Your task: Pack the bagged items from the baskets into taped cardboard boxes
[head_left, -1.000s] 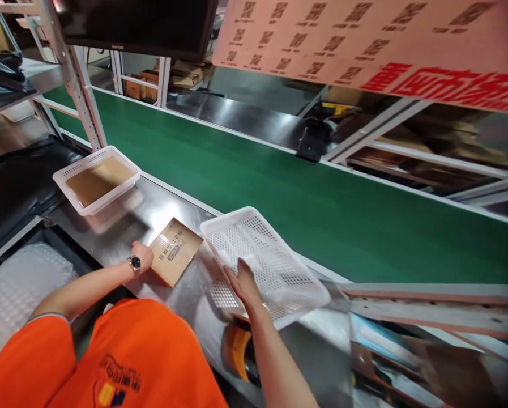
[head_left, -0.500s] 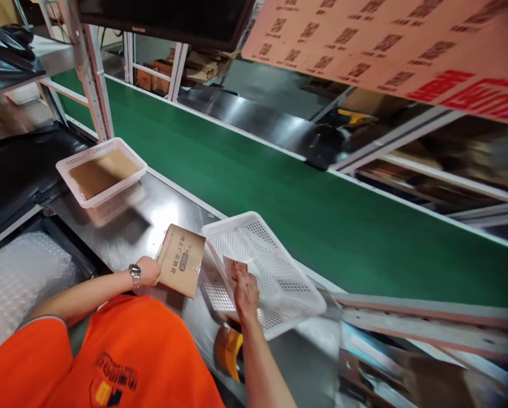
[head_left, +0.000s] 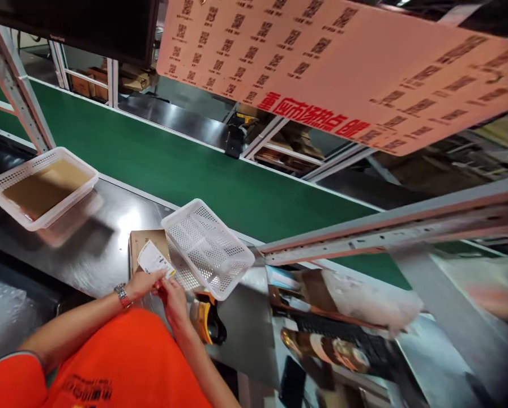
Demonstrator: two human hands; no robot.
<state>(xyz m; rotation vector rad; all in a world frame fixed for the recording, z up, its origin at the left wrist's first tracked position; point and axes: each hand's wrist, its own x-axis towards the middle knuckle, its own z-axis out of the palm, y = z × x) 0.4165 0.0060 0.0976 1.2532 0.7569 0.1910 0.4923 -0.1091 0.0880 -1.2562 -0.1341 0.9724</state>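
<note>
My left hand (head_left: 144,283), with a metal watch at the wrist, is closed at the lower edge of a white printed paper slip (head_left: 154,258). My right hand (head_left: 174,299) pinches the slip's lower right corner, its fingertips close against the left ones. Behind the slip stands a brown cardboard box (head_left: 141,239) on the metal table, partly covered by paper and hands. Just right of the box is a white perforated plastic basket (head_left: 230,238) with nothing in it. A yellow-and-black handheld device (head_left: 206,323) lies beside my right forearm.
Another white basket (head_left: 90,170) at left holds a flat brown item. A green conveyor belt (head_left: 122,147) runs behind the table. Overhead hang a pink code sheet (head_left: 355,62) and a dark monitor (head_left: 79,25). A slanted metal rail (head_left: 342,235) and a keyboard (head_left: 338,328) are at right.
My right hand has moved left from over the basket to the box, bringing the slip. My left hand has left the box's edge and met the right at the slip. The view has swung right.
</note>
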